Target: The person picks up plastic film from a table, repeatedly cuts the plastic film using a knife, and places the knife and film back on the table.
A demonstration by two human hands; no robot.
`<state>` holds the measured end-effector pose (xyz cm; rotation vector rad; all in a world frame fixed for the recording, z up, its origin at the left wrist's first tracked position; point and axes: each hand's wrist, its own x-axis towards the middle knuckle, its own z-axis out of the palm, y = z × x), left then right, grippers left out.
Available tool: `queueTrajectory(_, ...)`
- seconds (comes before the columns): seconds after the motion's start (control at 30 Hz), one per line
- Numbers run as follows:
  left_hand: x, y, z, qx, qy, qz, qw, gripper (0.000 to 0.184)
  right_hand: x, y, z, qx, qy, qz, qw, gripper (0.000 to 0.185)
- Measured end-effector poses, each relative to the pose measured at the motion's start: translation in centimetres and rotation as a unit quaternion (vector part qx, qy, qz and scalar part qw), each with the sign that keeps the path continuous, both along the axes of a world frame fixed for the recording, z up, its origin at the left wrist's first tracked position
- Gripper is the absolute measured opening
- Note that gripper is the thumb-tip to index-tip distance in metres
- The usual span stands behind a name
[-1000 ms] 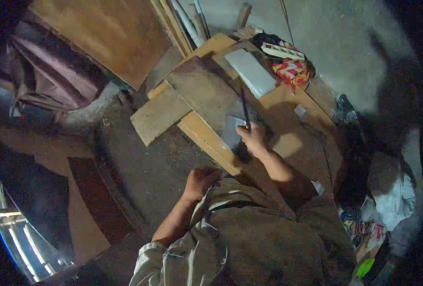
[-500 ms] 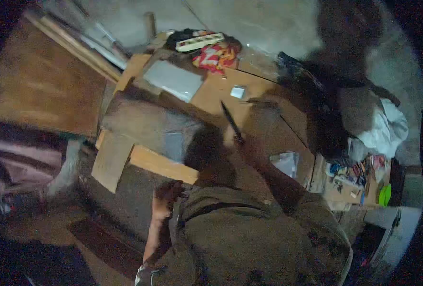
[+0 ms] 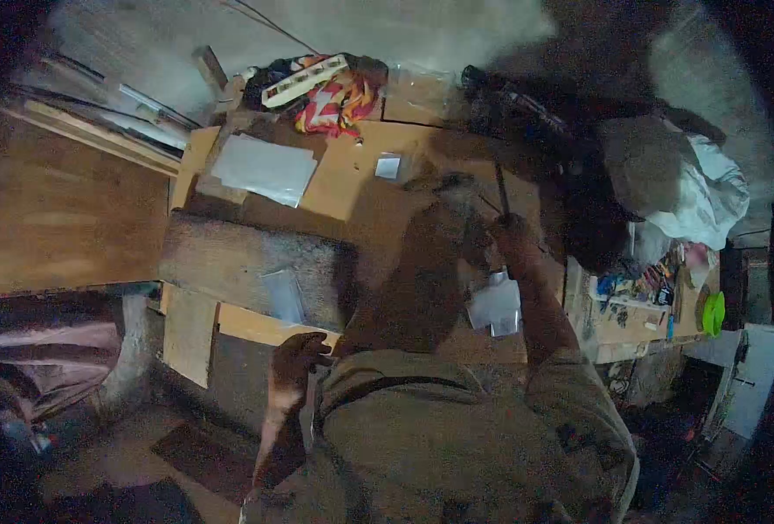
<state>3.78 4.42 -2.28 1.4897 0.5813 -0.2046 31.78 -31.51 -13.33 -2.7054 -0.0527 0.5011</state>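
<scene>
My right hand (image 3: 511, 237) is closed around a slim dark pointed tool (image 3: 498, 175), which points away from me over the brown board-covered table (image 3: 374, 196). Its exact kind is too dim to make out. Just nearer to me than that hand lie clear plastic packets (image 3: 496, 306). At the table's near edge, my left hand (image 3: 298, 360) has its fingers curled, and whatever they hold, if anything, is hidden. Close by it are a pale wooden strip (image 3: 260, 326) and a clear plastic sleeve (image 3: 285, 295).
White sheets (image 3: 264, 166) and a small pale square (image 3: 388, 166) lie farther back. Behind them sit a power strip (image 3: 306, 80) and a red-yellow cloth (image 3: 339, 105). Small tools (image 3: 644, 288) and a green round object (image 3: 712, 314) are at right. A wooden panel (image 3: 68, 210) stands left.
My right hand has moved right and a little farther away with the dark tool, which has swung more upright in view. My left hand stays near the table edge. The camera view has turned.
</scene>
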Motion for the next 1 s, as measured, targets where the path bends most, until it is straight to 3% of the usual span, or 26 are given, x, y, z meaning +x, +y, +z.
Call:
queueTrajectory(0.13,0.7,0.1,0.5,0.042,0.044,-0.027,0.998,0.030,1.2,0.8,-5.6,0.052,0.003,-0.021,0.998,0.038)
queueTrajectory(0.2,0.6,0.3,-0.3,0.142,0.035,-0.099,0.984,0.031,1.5,1.8,-7.7,0.108,-0.006,-0.053,0.993,0.036)
queueTrajectory(0.23,0.4,0.1,-0.5,0.141,0.038,-0.099,0.984,0.031,1.6,2.3,-8.7,0.138,-0.012,-0.071,0.988,0.036)
queueTrajectory(0.3,0.2,-0.5,-0.7,0.017,-0.017,0.009,1.000,0.030,1.8,3.1,-10.1,0.193,-0.019,-0.111,0.975,0.034)
queueTrajectory(0.33,0.5,-0.6,-0.6,0.016,-0.014,0.008,1.000,0.030,1.8,3.4,-10.7,0.216,-0.022,-0.130,0.968,0.034)
queueTrajectory(0.4,1.3,-0.9,-0.1,0.033,0.117,0.010,0.993,0.030,1.9,3.8,-11.4,0.260,-0.024,-0.166,0.951,0.033)
queueTrajectory(0.53,1.1,-1.0,-1.1,0.033,0.118,0.024,0.992,0.030,2.1,4.4,-12.0,0.336,-0.013,-0.217,0.917,0.031)
queueTrajectory(0.63,1.0,-1.1,-1.4,-0.015,0.103,0.057,0.993,0.030,2.4,4.5,-9.4,0.285,0.010,-0.204,0.937,0.031)
queueTrajectory(0.7,1.4,-1.2,-1.0,0.006,0.091,0.028,0.995,0.030,2.1,4.5,-5.4,0.005,-0.029,0.013,0.999,0.036)
queueTrajectory(0.73,1.6,-1.1,-1.1,0.006,0.093,0.029,0.995,0.030,2.1,3.5,-7.3,0.005,-0.028,0.013,1.000,0.036)
queueTrajectory(0.77,1.8,-1.1,-1.3,0.022,0.133,0.018,0.991,0.031,2.2,1.6,-10.9,-0.047,-0.163,0.062,0.984,0.040)
queueTrajectory(0.83,1.7,-1.1,-1.4,0.038,0.176,0.007,0.984,0.032,2.1,0.8,-15.4,-0.097,-0.293,0.110,0.945,0.044)
queueTrajectory(0.93,1.6,-1.3,-1.4,0.000,0.127,0.028,0.992,0.034,1.9,1.5,-18.4,-0.103,-0.319,0.043,0.941,0.053)
queueTrajectory(1.0,1.9,-1.1,-0.9,0.006,0.159,-0.003,0.987,0.035,1.9,1.5,-18.4,-0.036,-0.244,0.033,0.968,0.051)
